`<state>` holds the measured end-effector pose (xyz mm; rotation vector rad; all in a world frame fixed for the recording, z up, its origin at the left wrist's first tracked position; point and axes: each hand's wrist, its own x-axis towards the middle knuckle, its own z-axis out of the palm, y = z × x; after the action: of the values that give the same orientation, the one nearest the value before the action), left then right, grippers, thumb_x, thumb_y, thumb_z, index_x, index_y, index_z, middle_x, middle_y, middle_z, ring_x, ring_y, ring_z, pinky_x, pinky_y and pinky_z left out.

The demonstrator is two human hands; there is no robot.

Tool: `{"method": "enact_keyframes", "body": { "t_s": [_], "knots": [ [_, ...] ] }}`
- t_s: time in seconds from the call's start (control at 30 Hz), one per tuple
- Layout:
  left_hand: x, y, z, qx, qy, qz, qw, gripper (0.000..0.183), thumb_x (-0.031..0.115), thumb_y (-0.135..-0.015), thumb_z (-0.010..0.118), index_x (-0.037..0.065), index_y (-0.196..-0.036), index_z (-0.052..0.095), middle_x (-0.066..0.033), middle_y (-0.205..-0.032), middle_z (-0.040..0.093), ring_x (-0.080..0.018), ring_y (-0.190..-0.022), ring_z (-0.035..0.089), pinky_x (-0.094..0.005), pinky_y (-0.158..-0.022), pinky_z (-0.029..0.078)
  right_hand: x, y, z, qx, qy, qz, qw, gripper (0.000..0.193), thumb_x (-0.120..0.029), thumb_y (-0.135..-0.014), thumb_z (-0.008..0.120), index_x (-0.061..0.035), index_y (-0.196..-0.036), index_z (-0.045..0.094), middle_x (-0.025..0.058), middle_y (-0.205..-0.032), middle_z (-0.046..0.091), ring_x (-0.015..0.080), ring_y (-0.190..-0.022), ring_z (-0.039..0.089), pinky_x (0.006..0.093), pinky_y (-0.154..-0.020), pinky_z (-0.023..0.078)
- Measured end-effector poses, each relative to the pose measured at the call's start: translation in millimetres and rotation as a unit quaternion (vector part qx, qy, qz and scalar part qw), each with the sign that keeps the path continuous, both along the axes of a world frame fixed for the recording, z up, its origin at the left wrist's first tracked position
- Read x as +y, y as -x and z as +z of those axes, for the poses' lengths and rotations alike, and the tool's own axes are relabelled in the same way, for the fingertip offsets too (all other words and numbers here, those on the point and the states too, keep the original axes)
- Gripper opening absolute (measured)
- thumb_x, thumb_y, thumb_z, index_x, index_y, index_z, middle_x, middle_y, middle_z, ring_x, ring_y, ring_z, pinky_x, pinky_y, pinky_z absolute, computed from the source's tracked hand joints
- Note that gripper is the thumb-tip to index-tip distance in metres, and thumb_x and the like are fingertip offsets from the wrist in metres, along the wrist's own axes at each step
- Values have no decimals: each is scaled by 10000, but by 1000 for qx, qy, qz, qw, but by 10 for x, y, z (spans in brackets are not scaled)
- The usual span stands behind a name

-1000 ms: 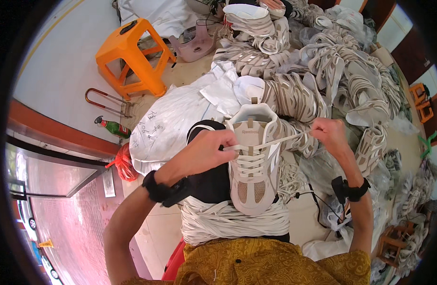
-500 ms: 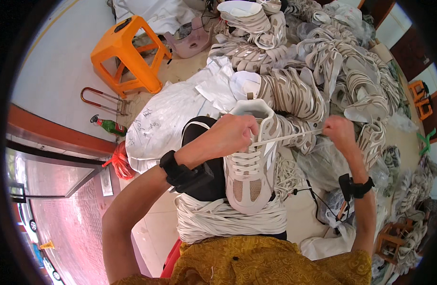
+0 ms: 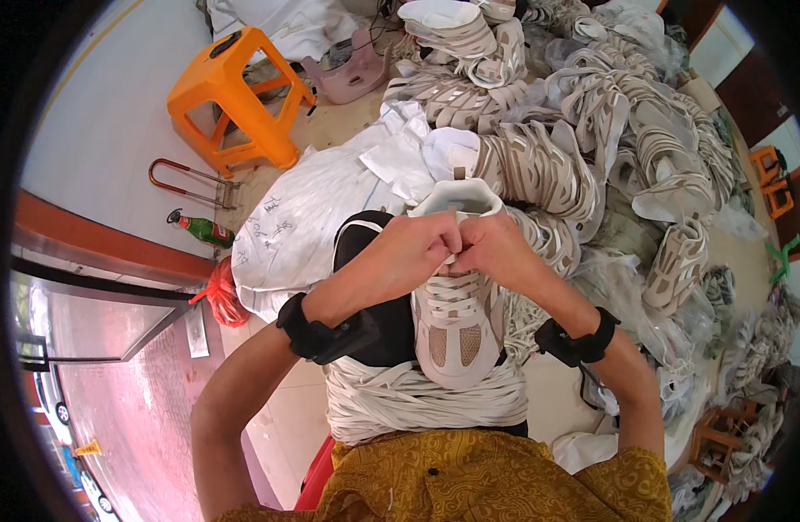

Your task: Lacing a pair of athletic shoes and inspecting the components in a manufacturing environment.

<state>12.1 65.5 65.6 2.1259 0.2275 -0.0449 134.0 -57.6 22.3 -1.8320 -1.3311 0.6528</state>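
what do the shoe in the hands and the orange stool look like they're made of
Shoe: seemingly matte cream synthetic or leather panels with tan mesh at the toe, where a woven grain shows, and flat white fabric laces. Orange stool: probably moulded plastic, one uniform colour with a smooth, slightly glossy top.

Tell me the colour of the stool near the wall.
Orange; the stool shows clearly in the head view.

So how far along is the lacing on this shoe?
The lower rows of lace on the beige sneaker already look threaded and crossed. In hand: the left hand and right hand meet at the top eyelets, pinching the lace; whether a knot exists is hidden. Left: many similar shoes in the pile behind, their lacing unclear.
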Motion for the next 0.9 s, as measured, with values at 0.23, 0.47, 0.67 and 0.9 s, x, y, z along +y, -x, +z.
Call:
{"method": "enact_keyframes", "body": {
  "t_s": [0.23,0.47,0.67,0.9],
  "knots": [
    [37,115,-178,19,68,52,996,131,8,-757,510,-7,-877,561,-66,-707,567,-114,-650,553,-238,-582,452,-134,11,-15,-43,-34,-23,998,172,-18,-579,659,-8,-742,603,78,-645,555,172,-582,540,271,-546,415],
    [-1,78,-224,57,40,19,997,93,18,-754,552,-24,-836,563,-50,-694,564,-89,-559,533,-224,-469,433,-115,65,-31,-63,-112,-31,991,134,-2,-577,640,-20,-696,581,70,-637,546,187,-563,536,281,-515,413],
    [7,87,-175,101,144,34,984,47,31,-748,553,-10,-765,538,-52,-655,555,-95,-542,552,-215,-428,422,-95,57,-116,-143,-192,-35,970,146,4,-548,636,-29,-677,576,61,-624,527,184,-554,530,282,-498,407],
    [-16,149,-221,5,51,79,996,29,22,-773,532,8,-781,509,-19,-640,548,-61,-543,535,-193,-433,416,-79,66,27,-70,-121,1,990,159,-36,-552,658,-22,-692,582,55,-633,501,181,-551,512,275,-502,393]
  ]
}}
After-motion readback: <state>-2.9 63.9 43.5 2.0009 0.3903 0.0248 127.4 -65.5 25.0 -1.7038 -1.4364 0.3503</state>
